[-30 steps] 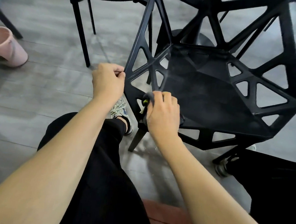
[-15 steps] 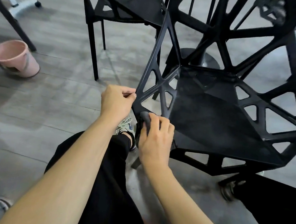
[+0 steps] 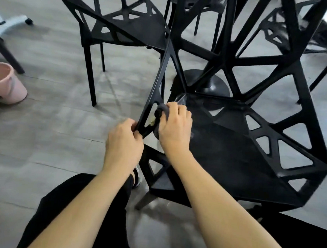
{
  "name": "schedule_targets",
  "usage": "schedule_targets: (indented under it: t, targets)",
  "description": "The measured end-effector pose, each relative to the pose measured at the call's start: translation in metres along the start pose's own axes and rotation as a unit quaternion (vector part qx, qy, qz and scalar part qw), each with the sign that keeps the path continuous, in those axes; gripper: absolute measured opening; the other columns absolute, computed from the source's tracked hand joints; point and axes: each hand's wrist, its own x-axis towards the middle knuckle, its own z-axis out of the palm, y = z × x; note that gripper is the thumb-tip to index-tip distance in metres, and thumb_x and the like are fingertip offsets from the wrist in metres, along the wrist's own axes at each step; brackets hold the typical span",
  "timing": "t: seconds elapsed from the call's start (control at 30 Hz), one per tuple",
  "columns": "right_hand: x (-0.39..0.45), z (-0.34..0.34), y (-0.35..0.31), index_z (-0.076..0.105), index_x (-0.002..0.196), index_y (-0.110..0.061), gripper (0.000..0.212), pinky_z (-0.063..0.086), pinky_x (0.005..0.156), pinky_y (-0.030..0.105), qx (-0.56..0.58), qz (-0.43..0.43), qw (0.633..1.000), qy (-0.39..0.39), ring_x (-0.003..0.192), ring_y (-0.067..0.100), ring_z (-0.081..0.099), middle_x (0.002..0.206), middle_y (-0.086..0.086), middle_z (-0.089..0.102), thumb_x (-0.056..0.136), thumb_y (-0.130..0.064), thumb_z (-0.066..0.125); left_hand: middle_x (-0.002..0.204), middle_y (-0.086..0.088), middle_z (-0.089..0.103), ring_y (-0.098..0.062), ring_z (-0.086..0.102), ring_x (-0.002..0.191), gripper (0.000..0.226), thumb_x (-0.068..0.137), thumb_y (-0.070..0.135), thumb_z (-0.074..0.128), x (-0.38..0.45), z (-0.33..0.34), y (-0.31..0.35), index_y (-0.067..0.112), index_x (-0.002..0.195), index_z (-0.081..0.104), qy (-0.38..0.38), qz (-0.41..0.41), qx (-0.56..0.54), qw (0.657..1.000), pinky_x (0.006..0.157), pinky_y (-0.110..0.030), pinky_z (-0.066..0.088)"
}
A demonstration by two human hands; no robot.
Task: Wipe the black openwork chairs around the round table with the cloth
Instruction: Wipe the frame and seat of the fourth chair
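A black openwork chair [image 3: 234,152] stands right in front of me, its seat facing up. My left hand [image 3: 123,144] grips the lower end of the chair's left side strut. My right hand [image 3: 174,130] holds a dark grey cloth [image 3: 162,110] bunched against the inner side of that same strut, just above the seat's left edge. Most of the cloth is hidden under my fingers; a bit of yellow shows at its edge.
A second black openwork chair [image 3: 127,24] stands behind to the left, and more chairs crowd the back right. The round table's black base [image 3: 213,84] sits on the grey floor behind the near chair. A pink bucket [image 3: 4,82] lies at the left.
My right hand has slid the cloth up the left strut from the seat's front corner. My left hand has kept its grip on the strut. The view has tilted up.
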Motion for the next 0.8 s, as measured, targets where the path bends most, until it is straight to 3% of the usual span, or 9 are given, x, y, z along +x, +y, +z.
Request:
schedule_targets:
  t: [0.1, 0.23, 0.3, 0.37, 0.43, 0.53, 0.6, 0.7, 0.8]
  targets:
    - [0.021, -0.018, 0.04, 0.063, 0.115, -0.018, 0.025, 0.043, 0.088, 0.041, -0.012, 0.015, 0.999, 0.051, 0.101, 0.029, 0.052, 0.114, 0.006, 0.06, 0.096, -0.032, 0.056, 0.138, -0.008, 0.051, -0.027, 0.05, 0.122, 0.051, 0.092, 0.007, 0.057, 0.003, 0.01, 0.02, 0.011, 0.142, 0.047, 0.047, 0.144, 0.073, 0.986, 0.101, -0.039, 0.043]
    - [0.028, -0.015, 0.089, 0.056, 0.136, -0.021, 0.056, 0.04, 0.108, 0.043, -0.023, 0.027, 0.981, -0.189, 0.129, 0.032, 0.048, 0.137, 0.007, 0.054, 0.086, -0.045, 0.047, 0.137, -0.009, 0.055, -0.031, 0.048, 0.13, 0.051, 0.088, 0.005, 0.056, 0.041, 0.033, 0.045, 0.008, 0.139, 0.052, -0.01, 0.28, 0.12, 0.953, 0.107, -0.043, 0.04]
    - [0.02, -0.016, 0.107, 0.047, 0.147, -0.02, 0.062, 0.032, 0.116, 0.037, -0.014, -0.013, 0.974, -0.225, 0.138, 0.028, 0.041, 0.149, 0.005, 0.048, 0.088, -0.037, 0.054, 0.138, -0.01, 0.055, -0.03, 0.048, 0.131, 0.049, 0.091, 0.008, 0.054, 0.059, 0.051, 0.054, 0.007, 0.14, 0.051, -0.052, 0.305, 0.151, 0.939, 0.108, -0.042, 0.039]
    - [0.019, -0.017, 0.118, 0.051, 0.145, -0.023, 0.056, 0.038, 0.11, 0.038, -0.028, -0.05, 0.979, -0.196, 0.129, 0.028, 0.047, 0.143, 0.002, 0.051, 0.091, -0.03, 0.062, 0.142, -0.01, 0.051, -0.029, 0.044, 0.135, 0.047, 0.096, 0.013, 0.046, 0.076, 0.07, 0.057, 0.007, 0.143, 0.045, -0.076, 0.316, 0.205, 0.923, 0.113, -0.04, 0.033]
    - [0.026, -0.012, 0.12, 0.057, 0.136, -0.028, 0.045, 0.046, 0.092, 0.045, -0.097, -0.077, 0.983, -0.139, 0.111, 0.032, 0.053, 0.127, 0.003, 0.057, 0.091, -0.034, 0.063, 0.139, -0.012, 0.052, -0.03, 0.043, 0.133, 0.046, 0.098, 0.016, 0.035, 0.088, 0.089, 0.057, 0.006, 0.141, 0.044, -0.086, 0.313, 0.269, 0.907, 0.115, -0.04, 0.03]
    - [0.051, 0.002, 0.115, 0.062, 0.124, -0.031, 0.032, 0.045, 0.079, 0.045, -0.186, -0.055, 0.974, -0.115, 0.099, 0.034, 0.052, 0.113, 0.006, 0.057, 0.093, -0.04, 0.059, 0.123, -0.013, 0.056, -0.031, 0.051, 0.114, 0.042, 0.098, 0.015, 0.038, 0.089, 0.112, 0.052, 0.001, 0.137, 0.044, -0.091, 0.315, 0.381, 0.865, 0.108, -0.04, 0.03]
    - [0.074, 0.01, 0.112, 0.062, 0.118, -0.025, 0.028, 0.045, 0.077, 0.046, -0.221, -0.034, 0.967, -0.122, 0.1, 0.034, 0.051, 0.113, 0.007, 0.057, 0.096, -0.039, 0.056, 0.111, -0.014, 0.06, -0.029, 0.054, 0.1, 0.047, 0.094, 0.015, 0.042, 0.084, 0.12, 0.05, -0.003, 0.136, 0.049, -0.099, 0.304, 0.432, 0.843, 0.097, -0.039, 0.037]
    - [0.117, 0.017, 0.105, 0.059, 0.115, -0.017, 0.025, 0.043, 0.085, 0.045, -0.274, -0.013, 0.952, -0.137, 0.111, 0.034, 0.051, 0.121, 0.009, 0.059, 0.098, -0.034, 0.052, 0.092, -0.011, 0.065, -0.026, 0.059, 0.083, 0.048, 0.09, 0.019, 0.052, 0.088, 0.13, 0.051, -0.006, 0.131, 0.057, -0.06, 0.294, 0.42, 0.856, 0.085, -0.036, 0.039]
    - [0.152, 0.023, 0.095, 0.056, 0.121, -0.013, 0.028, 0.042, 0.091, 0.043, -0.296, -0.018, 0.939, -0.177, 0.12, 0.032, 0.05, 0.126, 0.009, 0.059, 0.096, -0.025, 0.052, 0.106, -0.015, 0.059, -0.028, 0.053, 0.095, 0.059, 0.101, 0.024, 0.037, 0.087, 0.138, 0.054, -0.018, 0.143, 0.035, -0.052, 0.266, 0.439, 0.856, 0.095, -0.04, 0.03]
